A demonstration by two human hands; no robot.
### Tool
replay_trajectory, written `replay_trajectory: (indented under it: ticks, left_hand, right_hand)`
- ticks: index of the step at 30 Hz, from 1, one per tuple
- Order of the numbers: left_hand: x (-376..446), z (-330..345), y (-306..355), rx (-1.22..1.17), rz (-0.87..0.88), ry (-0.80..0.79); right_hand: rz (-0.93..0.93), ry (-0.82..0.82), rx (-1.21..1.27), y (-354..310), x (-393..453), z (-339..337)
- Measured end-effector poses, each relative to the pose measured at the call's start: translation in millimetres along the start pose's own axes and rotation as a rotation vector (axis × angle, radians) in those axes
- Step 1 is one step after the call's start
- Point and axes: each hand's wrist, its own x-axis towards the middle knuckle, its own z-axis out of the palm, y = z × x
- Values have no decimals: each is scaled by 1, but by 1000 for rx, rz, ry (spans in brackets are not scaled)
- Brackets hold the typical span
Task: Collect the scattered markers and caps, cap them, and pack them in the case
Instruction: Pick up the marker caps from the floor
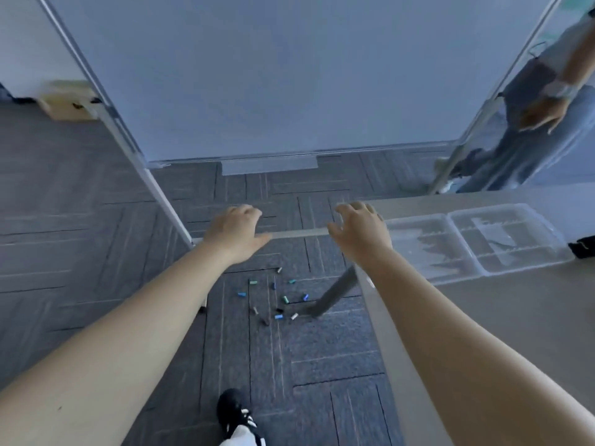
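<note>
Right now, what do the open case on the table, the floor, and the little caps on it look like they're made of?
The case looks like thin clear plastic: glossy glare, with the table showing through it. The floor seems to be matte grey carpet tile, judging by its fuzzy texture and square seams. The caps are probably coloured plastic, but they are too small to be sure.

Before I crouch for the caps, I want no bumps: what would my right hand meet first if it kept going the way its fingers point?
Probably the whiteboard; the right hand holds nothing, but depth is unclear.
</note>
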Motion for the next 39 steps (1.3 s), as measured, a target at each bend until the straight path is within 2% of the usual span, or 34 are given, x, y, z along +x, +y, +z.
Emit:
replay_trajectory:
  ticks: [7,15,25,35,39]
  left_hand:
    - [38,36,-110,5,-82,-81]
    - [78,141,-180,-71,-185,-237]
    - [157,320,-230,-83,-308,-321]
    - [288,550,-278,-80,-238,-215]
    - [308,623,-294,-100,-214,-194]
  right_hand:
    - [-76,-159,-41,-86,63,80]
    - [-76,-382,-92,-95,120,198]
    - [-125,-533,-139,-40,193,383]
    - [-143,-428,-94,43,292,613]
    - [-130,-430,-54,68,309,688]
